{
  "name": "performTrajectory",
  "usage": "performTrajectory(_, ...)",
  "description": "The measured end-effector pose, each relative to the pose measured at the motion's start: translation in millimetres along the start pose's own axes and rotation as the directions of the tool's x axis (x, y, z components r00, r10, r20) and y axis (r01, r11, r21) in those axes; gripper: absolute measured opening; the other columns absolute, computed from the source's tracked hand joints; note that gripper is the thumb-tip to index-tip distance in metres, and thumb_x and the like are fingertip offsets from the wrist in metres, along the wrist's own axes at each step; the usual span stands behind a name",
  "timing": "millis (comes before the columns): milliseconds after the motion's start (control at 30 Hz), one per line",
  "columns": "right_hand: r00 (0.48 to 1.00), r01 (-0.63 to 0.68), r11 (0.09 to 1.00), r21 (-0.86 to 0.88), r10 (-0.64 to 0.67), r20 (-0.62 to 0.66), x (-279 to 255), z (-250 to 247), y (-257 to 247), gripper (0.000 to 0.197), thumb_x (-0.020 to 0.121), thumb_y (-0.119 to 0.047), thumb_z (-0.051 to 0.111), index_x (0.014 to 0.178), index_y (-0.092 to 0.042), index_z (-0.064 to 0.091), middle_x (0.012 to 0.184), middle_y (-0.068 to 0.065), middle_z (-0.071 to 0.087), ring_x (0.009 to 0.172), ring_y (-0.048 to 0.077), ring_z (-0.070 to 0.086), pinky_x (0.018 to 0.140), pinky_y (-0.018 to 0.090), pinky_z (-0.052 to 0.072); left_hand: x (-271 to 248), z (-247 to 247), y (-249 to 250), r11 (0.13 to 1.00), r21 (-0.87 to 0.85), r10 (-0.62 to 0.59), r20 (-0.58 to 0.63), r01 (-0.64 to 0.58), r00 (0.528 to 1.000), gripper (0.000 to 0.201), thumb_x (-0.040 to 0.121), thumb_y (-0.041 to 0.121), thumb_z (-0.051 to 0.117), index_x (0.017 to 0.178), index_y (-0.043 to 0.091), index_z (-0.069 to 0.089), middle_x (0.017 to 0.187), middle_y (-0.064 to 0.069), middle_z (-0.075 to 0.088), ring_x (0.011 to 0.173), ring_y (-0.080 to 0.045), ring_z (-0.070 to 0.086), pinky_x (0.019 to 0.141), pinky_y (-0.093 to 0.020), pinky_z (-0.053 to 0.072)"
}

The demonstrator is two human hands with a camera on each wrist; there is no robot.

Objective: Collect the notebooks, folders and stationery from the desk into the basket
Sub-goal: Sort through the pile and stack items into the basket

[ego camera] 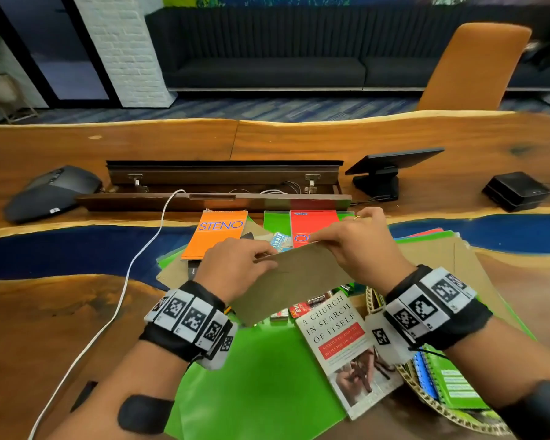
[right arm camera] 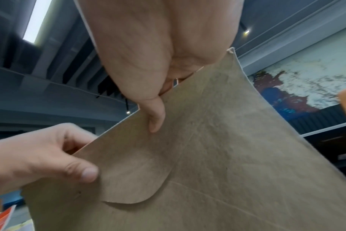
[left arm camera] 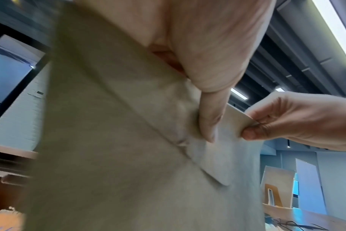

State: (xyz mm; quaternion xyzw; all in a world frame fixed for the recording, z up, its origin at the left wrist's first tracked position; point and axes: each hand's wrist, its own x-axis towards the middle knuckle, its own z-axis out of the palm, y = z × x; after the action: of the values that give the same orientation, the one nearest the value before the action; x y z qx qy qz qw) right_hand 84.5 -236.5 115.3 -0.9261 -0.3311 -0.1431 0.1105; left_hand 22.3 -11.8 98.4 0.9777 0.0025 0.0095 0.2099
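Both hands hold a brown paper envelope [ego camera: 294, 277] up above the desk. My left hand [ego camera: 235, 263] pinches its upper left edge and my right hand [ego camera: 354, 239] pinches its upper right edge. The wrist views show the envelope's flap side [right arm camera: 207, 156] [left arm camera: 128, 140] with a thumb pressed on it. Below lie an orange STENO pad [ego camera: 218, 233], a red notebook [ego camera: 311, 227], green folders [ego camera: 258, 382] and a paperback book [ego camera: 343, 347]. A woven basket [ego camera: 426, 392] at the lower right holds spiral notebooks.
A white cable [ego camera: 121, 300] runs across the desk on the left. An open cable tray [ego camera: 216, 188] sits behind the pile, with a dark conference phone [ego camera: 51, 192] to its left, a small tilted screen [ego camera: 385, 173] and a black box [ego camera: 515, 190] to its right.
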Motion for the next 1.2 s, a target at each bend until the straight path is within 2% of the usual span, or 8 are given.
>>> performTrajectory(200, 0.988, -0.144, 0.982, 0.122, 0.148, -0.029, -6.0, -35.4, 35.6, 0.023, 0.091, -0.017, 0.063, 0.107, -0.03, 0.075, 0.102, -0.006, 0.075, 0.095, 0.019, 0.068, 0.086, 0.035, 0.05, 4.8, -18.2, -7.6, 0.987, -0.157, -0.027, -0.086, 0.013, 0.996, 0.018, 0.09, 0.037, 0.067, 0.074, 0.045, 0.064, 0.067, 0.017, 0.061, 0.071, -0.012, 0.057, 0.065, -0.029, 0.042)
performTrajectory(400, 0.899, -0.311, 0.75, 0.584, 0.432, -0.077, -15.2, -64.3, 86.0, 0.021, 0.09, -0.017, 0.066, 0.095, -0.037, 0.072, 0.092, -0.014, 0.071, 0.089, 0.005, 0.061, 0.083, 0.027, 0.047, 27.0, -15.6, -3.5, 0.886, -0.464, -0.097, -0.163, 0.01, 0.982, 0.039, 0.086, 0.025, 0.072, 0.121, 0.033, 0.056, 0.105, 0.015, 0.066, 0.095, -0.007, 0.063, 0.083, -0.033, 0.052)
performTrajectory(533, 0.847, -0.283, 0.681, 0.675, 0.507, -0.156, -29.6, -69.7, 115.0, 0.015, 0.091, -0.013, 0.064, 0.091, -0.026, 0.073, 0.093, -0.004, 0.071, 0.085, 0.007, 0.059, 0.084, 0.036, 0.048, 39.3, 8.1, 21.3, 0.721, -0.693, -0.094, -0.082, 0.011, 0.992, 0.051, 0.085, 0.016, 0.074, 0.127, 0.026, 0.046, 0.113, 0.01, 0.064, 0.098, -0.006, 0.064, 0.083, -0.028, 0.051)
performTrajectory(667, 0.795, -0.307, 0.609, 0.731, 0.587, -0.155, -49.2, -71.1, 133.6, 0.013, 0.093, -0.014, 0.061, 0.098, -0.022, 0.071, 0.092, -0.003, 0.069, 0.084, 0.009, 0.059, 0.077, 0.032, 0.048, 52.5, 34.1, 46.3, 0.494, -0.867, -0.182, -0.029, 0.066, 0.983, 0.043, 0.083, 0.011, 0.075, 0.115, 0.026, 0.051, 0.106, -0.01, 0.071, 0.09, -0.024, 0.071, 0.079, -0.042, 0.057)
performTrajectory(767, 0.733, -0.3, 0.483, 0.823, 0.668, -0.125, -59.9, -66.7, 142.7, 0.014, 0.095, -0.014, 0.059, 0.101, -0.023, 0.068, 0.1, -0.003, 0.071, 0.09, 0.01, 0.062, 0.08, 0.029, 0.05, 56.4, 50.0, 64.3, 0.403, -0.911, -0.163, 0.025, 0.09, 0.986, 0.04, 0.086, 0.012, 0.073, 0.116, 0.028, 0.052, 0.104, -0.006, 0.073, 0.095, -0.014, 0.068, 0.079, -0.032, 0.055)
performTrajectory(967, 0.679, -0.359, 0.352, 0.864, 0.734, -0.018, -73.2, -46.9, 145.4, 0.022, 0.097, -0.007, 0.055, 0.09, -0.027, 0.061, 0.09, -0.015, 0.067, 0.077, -0.01, 0.062, 0.071, 0.011, 0.047, 62.0, 84.0, 96.7, 0.349, -0.924, -0.024, 0.162, 0.16, 0.986, 0.042, 0.09, 0.001, 0.063, 0.124, 0.023, 0.049, 0.108, -0.002, 0.07, 0.095, -0.013, 0.069, 0.074, -0.029, 0.057)
performTrajectory(1133, 0.703, -0.476, 0.328, 0.816, 0.699, 0.129, -84.8, -19.1, 162.1, 0.016, 0.097, -0.013, 0.056, 0.105, -0.023, 0.064, 0.104, -0.001, 0.071, 0.09, 0.012, 0.067, 0.08, 0.028, 0.053, 66.2, 100.8, 94.1, 0.501, -0.846, -0.047, 0.181, 0.18, 0.982, 0.029, 0.094, -0.003, 0.058, 0.107, 0.022, 0.06, 0.091, -0.004, 0.073, 0.077, -0.02, 0.071, 0.075, -0.048, 0.059)
performTrajectory(1200, 0.712, -0.592, 0.431, 0.682, 0.675, 0.191, -89.0, -7.5, 172.6, 0.013, 0.098, -0.02, 0.054, 0.107, -0.019, 0.064, 0.096, -0.002, 0.069, 0.086, 0.012, 0.064, 0.078, 0.027, 0.05, 67.1, 105.1, 86.8, 0.528, -0.827, -0.085, 0.174, 0.193, 0.981, 0.031, 0.093, -0.004, 0.057, 0.109, 0.022, 0.061, 0.092, -0.005, 0.073, 0.079, -0.022, 0.071, 0.075, -0.047, 0.059)
